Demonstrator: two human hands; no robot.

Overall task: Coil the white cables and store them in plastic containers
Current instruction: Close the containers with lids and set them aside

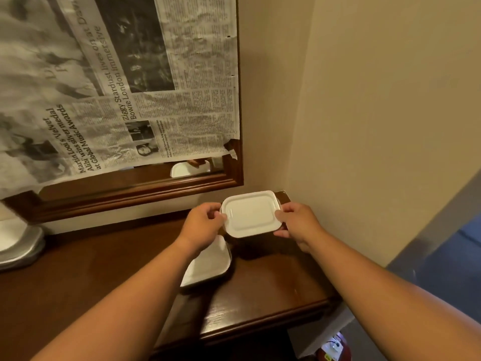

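Gripping shut white box (251,214) by its sides w/ left hand (205,225) + right hand (299,225), at far right of table (104,269). Half hiding 2nd box (210,264) under left arm (145,295).

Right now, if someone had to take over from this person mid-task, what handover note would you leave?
Hands: the left hand and right hand each grip one short end of the closed white-lidded rectangular plastic container, held above the dark brown wooden tabletop near the wall corner.
Other: the second white-lidded plastic container lies closed on the tabletop, partly under the left forearm.
Done: both lids are on. No white cable shows, so the contents cannot be checked.
Left: probably set the held container down.
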